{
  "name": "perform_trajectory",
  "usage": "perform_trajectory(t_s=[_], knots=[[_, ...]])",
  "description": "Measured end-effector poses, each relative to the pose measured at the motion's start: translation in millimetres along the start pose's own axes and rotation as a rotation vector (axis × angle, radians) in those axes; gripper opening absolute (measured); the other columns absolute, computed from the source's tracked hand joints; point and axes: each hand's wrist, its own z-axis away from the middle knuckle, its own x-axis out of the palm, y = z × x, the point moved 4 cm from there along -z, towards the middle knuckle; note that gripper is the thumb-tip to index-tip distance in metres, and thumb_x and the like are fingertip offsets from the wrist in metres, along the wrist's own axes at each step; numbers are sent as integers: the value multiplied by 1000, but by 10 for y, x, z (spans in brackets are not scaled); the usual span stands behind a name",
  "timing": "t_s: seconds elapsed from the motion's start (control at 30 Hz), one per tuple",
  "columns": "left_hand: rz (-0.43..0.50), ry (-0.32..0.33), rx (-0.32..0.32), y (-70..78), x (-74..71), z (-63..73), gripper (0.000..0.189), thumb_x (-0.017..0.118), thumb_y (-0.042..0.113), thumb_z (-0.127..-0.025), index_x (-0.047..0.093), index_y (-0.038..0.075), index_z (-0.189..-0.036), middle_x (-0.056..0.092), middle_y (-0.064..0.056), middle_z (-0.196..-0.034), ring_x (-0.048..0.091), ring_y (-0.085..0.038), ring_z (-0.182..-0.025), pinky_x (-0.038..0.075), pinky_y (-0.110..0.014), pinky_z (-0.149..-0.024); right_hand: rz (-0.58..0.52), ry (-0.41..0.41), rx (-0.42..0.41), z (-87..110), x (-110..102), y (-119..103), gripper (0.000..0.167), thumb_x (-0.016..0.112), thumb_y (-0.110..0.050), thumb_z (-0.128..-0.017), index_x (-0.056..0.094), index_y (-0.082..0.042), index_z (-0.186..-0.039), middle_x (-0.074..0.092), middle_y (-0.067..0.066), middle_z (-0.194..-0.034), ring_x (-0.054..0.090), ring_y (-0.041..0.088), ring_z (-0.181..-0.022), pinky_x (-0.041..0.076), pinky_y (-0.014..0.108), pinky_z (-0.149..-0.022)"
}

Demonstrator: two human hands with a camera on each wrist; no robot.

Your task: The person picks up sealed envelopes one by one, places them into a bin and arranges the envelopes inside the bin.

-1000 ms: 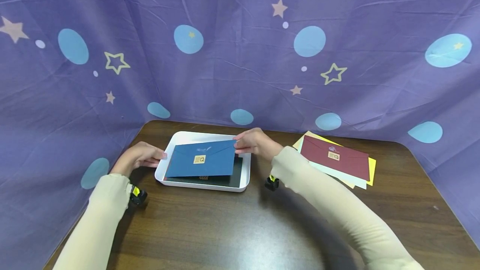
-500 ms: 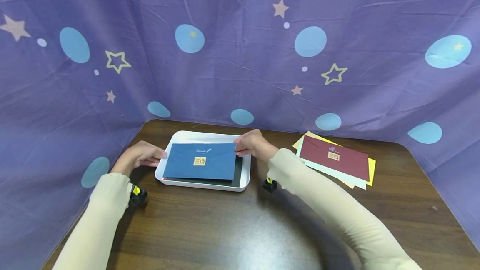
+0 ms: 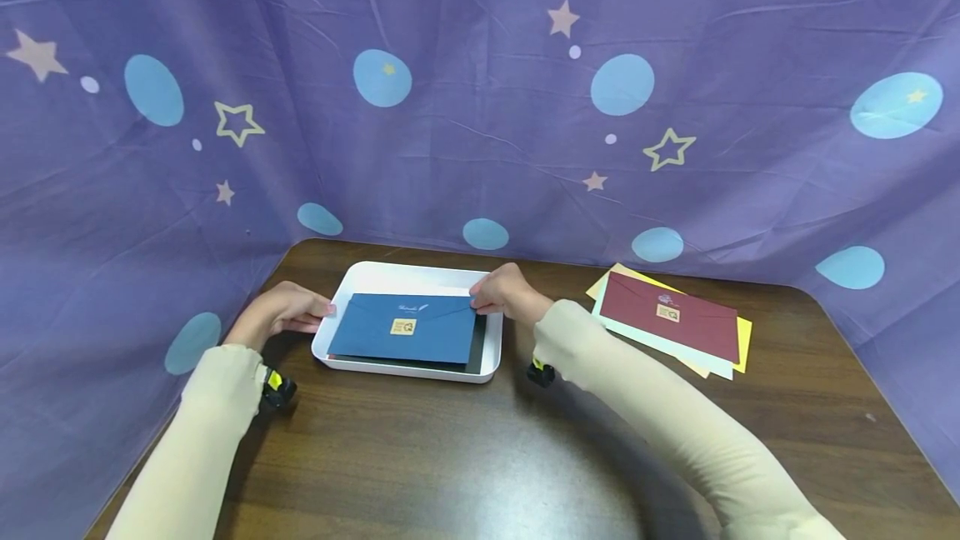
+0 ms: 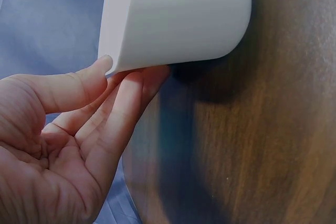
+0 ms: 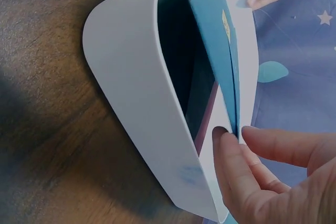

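A white tray stands on the table, and my left hand pinches its left rim. In the left wrist view the thumb lies on the rim while the other fingers press the outside wall. Between the thumb and fingers of my right hand is the right edge of a blue envelope, which bears a cream sticker. The right wrist view shows this blue envelope tilted inside the tray. Beneath it lies a dark envelope, mostly covered, and a reddish edge shows there too.
To the right is a fanned pile, with a maroon envelope on top of pale green and yellow ones. A purple curtain hangs behind the brown wooden table.
My right hand has lowered the blue envelope further into the tray and slightly toward me, so it covers more of the dark one. My left hand keeps its hold on the rim.
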Motion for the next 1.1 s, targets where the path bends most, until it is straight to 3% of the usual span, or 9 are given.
perform_trajectory(t_s=[0.13,0.37,0.57,0.87,1.1], knots=[[-3,4,-2,5,-1,-2,42,66,6,-97,57,-18,-129,71,4,-75,68,-6,-69,63,-23,-68,4,5,-8,-4,-11,10,25,68,22,-82,70,16,-106,72,25,-107,69,20,-76,63,39,-89],[-9,2,-3,33,17,14,41,65,5,-97,56,-19,-129,70,5,-74,68,-5,-69,63,-22,-67,38,8,-9,-20,-30,30,22,68,17,-84,71,14,-105,69,15,-89,65,15,-70,64,36,-85],[-18,2,-7,46,23,23,40,64,5,-97,56,-20,-129,70,5,-74,68,-6,-69,63,-22,-67,52,1,-2,-23,-36,39,20,69,14,-86,71,13,-105,70,15,-91,65,15,-73,64,33,-82],[-26,15,-9,37,11,16,40,65,6,-97,57,-19,-127,70,5,-74,68,-6,-69,63,-23,-68,58,-18,6,-21,-28,37,24,68,13,-87,69,12,-110,72,21,-107,64,17,-78,62,38,-93],[-26,13,-5,31,12,19,40,65,7,-98,57,-19,-128,70,5,-74,68,-6,-70,63,-24,-68,58,-28,-7,14,-57,6,23,68,12,-87,69,11,-110,72,20,-104,64,19,-79,59,41,-98]])
